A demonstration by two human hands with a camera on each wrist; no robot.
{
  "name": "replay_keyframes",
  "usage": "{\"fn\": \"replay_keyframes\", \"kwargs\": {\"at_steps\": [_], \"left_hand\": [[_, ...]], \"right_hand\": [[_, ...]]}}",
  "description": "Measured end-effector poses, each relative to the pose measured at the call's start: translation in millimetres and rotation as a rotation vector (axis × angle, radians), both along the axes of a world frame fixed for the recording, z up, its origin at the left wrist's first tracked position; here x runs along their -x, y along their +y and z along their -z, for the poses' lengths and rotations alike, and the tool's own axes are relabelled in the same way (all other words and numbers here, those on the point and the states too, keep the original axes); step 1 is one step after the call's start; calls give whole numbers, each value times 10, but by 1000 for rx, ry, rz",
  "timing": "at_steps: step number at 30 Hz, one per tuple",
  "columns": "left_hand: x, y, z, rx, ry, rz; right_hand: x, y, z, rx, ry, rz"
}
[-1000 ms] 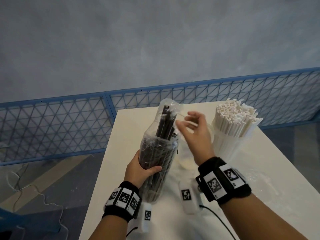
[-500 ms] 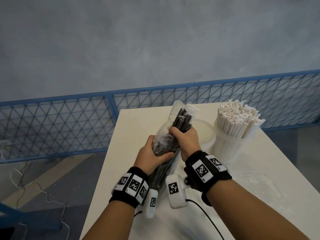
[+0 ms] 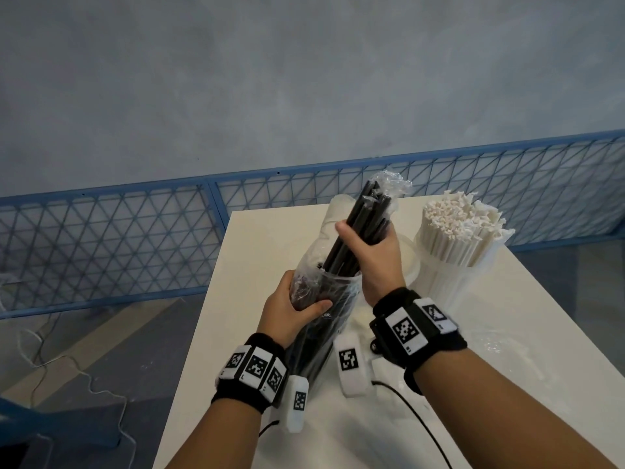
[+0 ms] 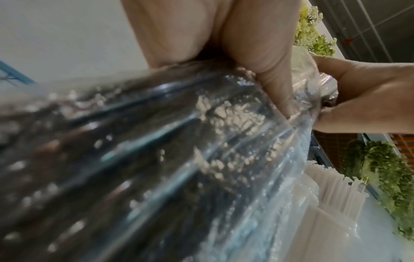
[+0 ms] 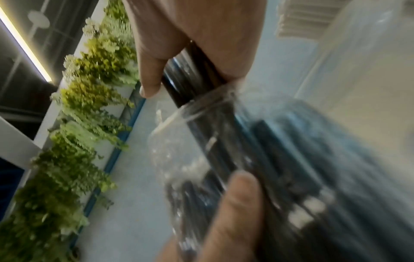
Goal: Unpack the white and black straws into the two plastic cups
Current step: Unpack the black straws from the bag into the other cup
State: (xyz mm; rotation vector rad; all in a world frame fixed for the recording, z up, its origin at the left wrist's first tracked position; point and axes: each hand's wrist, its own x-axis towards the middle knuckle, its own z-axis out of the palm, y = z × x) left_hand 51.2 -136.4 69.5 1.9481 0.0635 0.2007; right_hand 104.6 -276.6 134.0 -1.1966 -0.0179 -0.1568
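A bundle of black straws (image 3: 363, 225) sticks up out of a clear plastic bag (image 3: 324, 326) held tilted over the white table (image 3: 257, 238). My right hand (image 3: 370, 247) grips the upper part of the bundle above the bag's mouth. My left hand (image 3: 291, 308) grips the bag lower down, with the remaining straws inside. The left wrist view shows the crinkled bag (image 4: 201, 159) filling the frame. In the right wrist view the black straws (image 5: 192, 85) leave the bag's mouth. White straws (image 3: 463, 231) stand packed in a plastic cup (image 3: 449, 286) at the right. A second plastic cup (image 3: 411, 262) stands behind my right hand.
A crumpled clear wrapper (image 3: 500, 346) lies on the table by my right forearm. A blue mesh fence (image 3: 135, 238) runs behind the table. The table's left edge drops to the floor, where cables (image 3: 67, 363) lie.
My right hand went from pinching the bag's top to gripping the black straws, and has drawn them up out of the bag. My left hand still grips the bag.
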Motion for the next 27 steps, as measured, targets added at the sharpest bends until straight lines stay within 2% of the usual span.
{"fn": "replay_keyframes", "kwargs": {"at_steps": [5, 7, 13, 16, 20, 27], "left_hand": [[-32, -3, -19, -10, 21, 16], [-42, 6, -24, -5, 29, 12], [-45, 47, -33, -34, 11, -58], [-31, 21, -20, -47, -4, -76], [-41, -33, 1, -51, -16, -94], [-55, 10, -10, -35, -8, -160]], "right_hand": [[104, 81, 186, 144, 74, -29], [46, 85, 99, 108, 100, -13], [-132, -7, -230, -21, 21, 59], [-135, -66, -225, -110, 48, 25], [-6, 34, -79, -39, 102, -63], [-169, -209, -173, -392, 253, 147]]}}
